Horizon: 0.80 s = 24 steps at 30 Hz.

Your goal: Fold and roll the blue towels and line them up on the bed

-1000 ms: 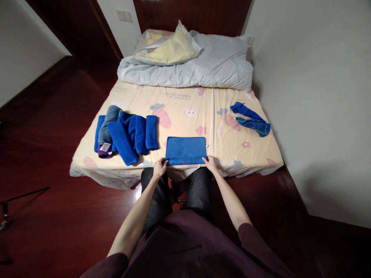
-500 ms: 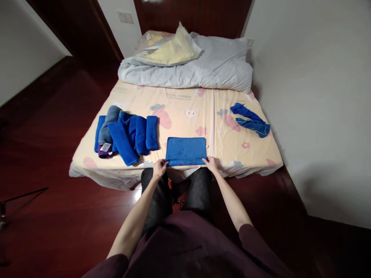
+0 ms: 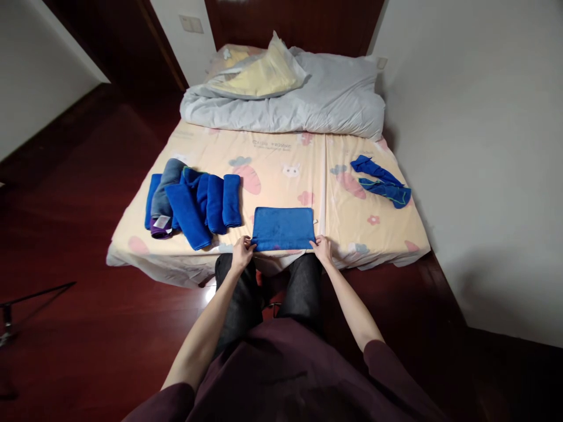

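Note:
A blue towel (image 3: 284, 227) lies flat as a rectangle at the front edge of the bed, with a small white tag on its right side. My left hand (image 3: 243, 253) pinches its near left corner, and my right hand (image 3: 322, 248) pinches the near right corner. Left of it, several rolled blue towels (image 3: 188, 217) lie in a heap. On that heap rest a grey-blue roll (image 3: 169, 187) and, below it, a purple roll (image 3: 161, 228) with a white label.
Two crumpled blue cloths (image 3: 382, 183) with green edging lie on the right of the patterned bed sheet (image 3: 281, 170). A grey quilt (image 3: 338, 97) and a yellow pillow (image 3: 268, 76) are at the bed's head. A white wall (image 3: 479, 146) stands at the right.
Both hands keep their pinch on the towel's near corners. The view has shifted very slightly; the towel and the rolls stay in place.

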Tool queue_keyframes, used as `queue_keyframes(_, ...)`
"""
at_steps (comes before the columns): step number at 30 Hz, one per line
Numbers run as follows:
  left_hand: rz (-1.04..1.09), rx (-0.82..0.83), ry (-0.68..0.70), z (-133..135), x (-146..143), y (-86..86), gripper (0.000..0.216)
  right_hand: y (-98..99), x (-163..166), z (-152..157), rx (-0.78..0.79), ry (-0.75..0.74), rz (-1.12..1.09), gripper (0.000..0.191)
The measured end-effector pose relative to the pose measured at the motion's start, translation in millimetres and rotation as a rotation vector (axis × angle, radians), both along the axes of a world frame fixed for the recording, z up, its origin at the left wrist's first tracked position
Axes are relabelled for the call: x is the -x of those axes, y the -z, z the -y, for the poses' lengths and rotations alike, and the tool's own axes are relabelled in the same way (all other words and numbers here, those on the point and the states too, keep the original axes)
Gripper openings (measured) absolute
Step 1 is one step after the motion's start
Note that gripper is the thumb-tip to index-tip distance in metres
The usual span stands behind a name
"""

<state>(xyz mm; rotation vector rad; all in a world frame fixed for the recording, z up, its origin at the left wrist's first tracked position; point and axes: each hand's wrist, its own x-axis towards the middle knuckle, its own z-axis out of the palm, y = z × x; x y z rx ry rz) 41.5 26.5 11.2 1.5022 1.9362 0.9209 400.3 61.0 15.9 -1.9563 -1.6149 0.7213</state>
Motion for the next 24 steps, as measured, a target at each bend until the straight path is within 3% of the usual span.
queue_keyframes(7, -0.179, -0.076, 0.119, 5, 3, -12.0, 0.032, -7.4, -18, 4, -0.183, -0.041, 0.042, 0.017)
queue_keyframes(11, -0.279, -0.178, 0.387, 7, -3, -19.2, 0.04, -23.8, -12, 8, -0.324, -0.29, 0.07, 0.03)
queue_keyframes(15, -0.315, -0.121, 0.57, 7, -18, -13.0, 0.051, -31.1, 3, 17, -0.331, -0.584, 0.141, 0.035)
queue_keyframes(18, -0.372, -0.072, 0.574, 7, -27, -1.0, 0.061, -26.4, 12, 21, -0.257, -0.682, 0.229, 0.042)
queue_keyframes(24, -0.483, -0.059, 0.551, -3, -33, 12.1, 0.069, -12.6, 16, 13, -0.195, -0.656, 0.285, 0.047)
